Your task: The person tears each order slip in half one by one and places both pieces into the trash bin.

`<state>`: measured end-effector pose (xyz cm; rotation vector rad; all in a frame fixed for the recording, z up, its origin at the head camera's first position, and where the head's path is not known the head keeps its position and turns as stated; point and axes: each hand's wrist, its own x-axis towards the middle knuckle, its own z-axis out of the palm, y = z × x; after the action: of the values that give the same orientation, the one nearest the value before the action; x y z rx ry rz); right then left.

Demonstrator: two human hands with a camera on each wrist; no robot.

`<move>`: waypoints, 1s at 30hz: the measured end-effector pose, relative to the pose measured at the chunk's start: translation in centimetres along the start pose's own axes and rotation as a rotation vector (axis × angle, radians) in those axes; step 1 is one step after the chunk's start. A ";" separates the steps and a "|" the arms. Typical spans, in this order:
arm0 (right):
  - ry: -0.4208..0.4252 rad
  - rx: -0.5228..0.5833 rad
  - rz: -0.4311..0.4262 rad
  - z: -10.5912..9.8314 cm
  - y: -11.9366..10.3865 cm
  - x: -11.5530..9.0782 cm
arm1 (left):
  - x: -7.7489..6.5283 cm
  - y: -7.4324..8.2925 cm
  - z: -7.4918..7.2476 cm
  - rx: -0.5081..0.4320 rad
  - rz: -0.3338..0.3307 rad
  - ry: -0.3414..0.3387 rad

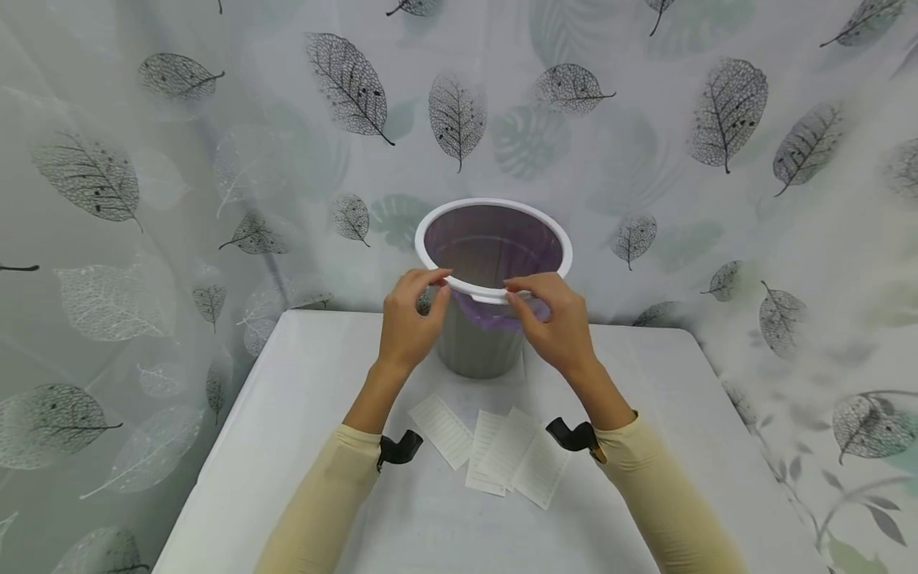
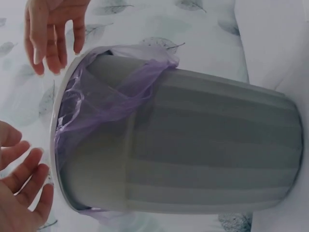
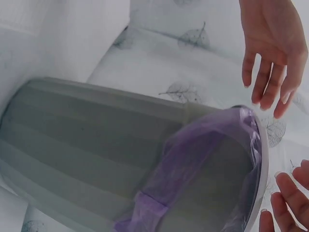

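A tapered, fluted grey plastic trash bin [image 1: 475,355] stands upright on a white table [image 1: 645,383], its smooth white rim [image 1: 495,203] circling a thin, crinkled, translucent purple liner [image 2: 116,104] that drapes outside. At the near rim, a person's left hand [image 1: 414,309] and right hand [image 1: 554,315] hold their fingers relaxed, loosely bent, gripping nothing. Before the bin lie pale rectangular paper slips [image 1: 441,430], their rows of print too small to read.

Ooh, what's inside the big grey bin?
A thin purple bag lines the bin. I see nothing else in there. The white front rim covers the near inside wall, so that part stays hidden.
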<state>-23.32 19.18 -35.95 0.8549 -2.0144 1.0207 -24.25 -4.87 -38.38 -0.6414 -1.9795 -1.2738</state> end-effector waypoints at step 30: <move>-0.260 0.096 0.239 6.4 -0.4 -11.9 | -12.5 -2.8 2.0 0.029 -0.250 -0.170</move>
<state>-18.56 16.38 -48.31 0.8466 -2.3464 1.1973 -18.81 -4.66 -50.14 -0.5151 -2.2709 -1.3721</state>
